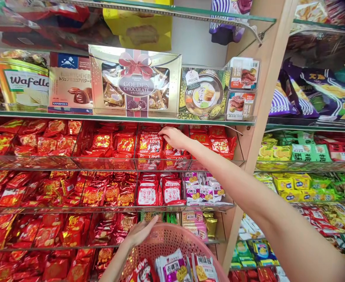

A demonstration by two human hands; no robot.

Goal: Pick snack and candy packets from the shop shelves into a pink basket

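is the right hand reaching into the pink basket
No, the right hand is at the red LOVE packets, higher up than the pink basket.

Head-worn view, close to the snack shelves (114,118)
Faces forward and down, from the front edge of the upper glass shelf (196,12) to the pink basket (187,234).
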